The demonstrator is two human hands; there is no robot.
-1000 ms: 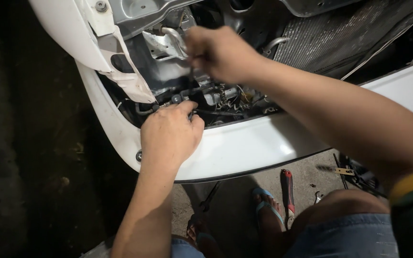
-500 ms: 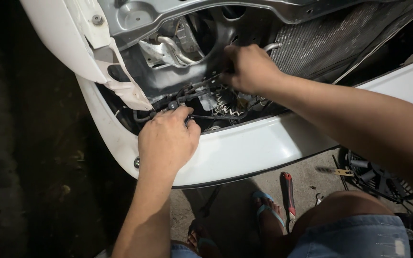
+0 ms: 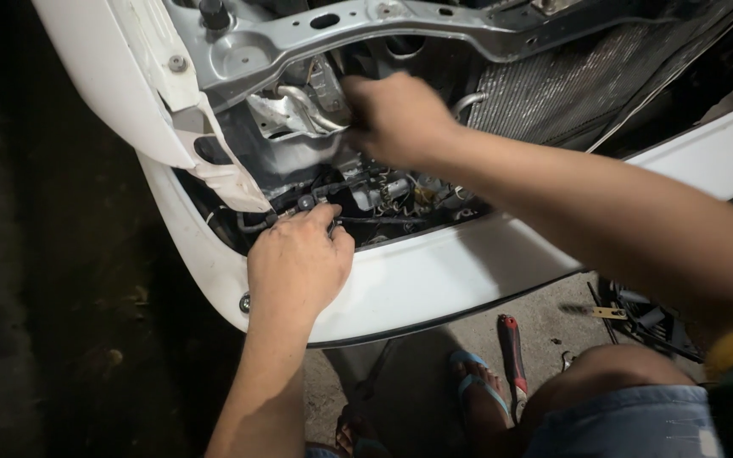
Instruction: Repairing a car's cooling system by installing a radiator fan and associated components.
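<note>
My left hand (image 3: 299,263) rests on the lip of the white bumper (image 3: 434,280), fingers curled and pinched on a black cable (image 3: 316,202) that runs along the bottom of the open headlight cavity. It grips near a small black clip, just beside the torn edge of the white fender (image 3: 129,93). My right hand (image 3: 396,119) is reaching deeper and higher, closed around something behind the silver bracket (image 3: 299,110); the back of the hand hides the fingertips, so I cannot tell exactly what they pinch, only that they are bent shut, not spread.

As I judge it, I am in the middle of freeing or routing the wiring in this cavity: one hand steadies the cable low down while the other works at its upper end. The next move calls for a firm hold with the left so the cable does not slip behind the bumper, and careful feel with the right, since I am working half blind among brackets and connectors (image 3: 400,191).

Further out, the grey crossmember (image 3: 434,21) spans the top and the radiator fins (image 3: 545,93) sit to the right. On the concrete floor (image 3: 553,314) below lie a red-handled tool (image 3: 512,352) near my sandalled foot (image 3: 477,386).
</note>
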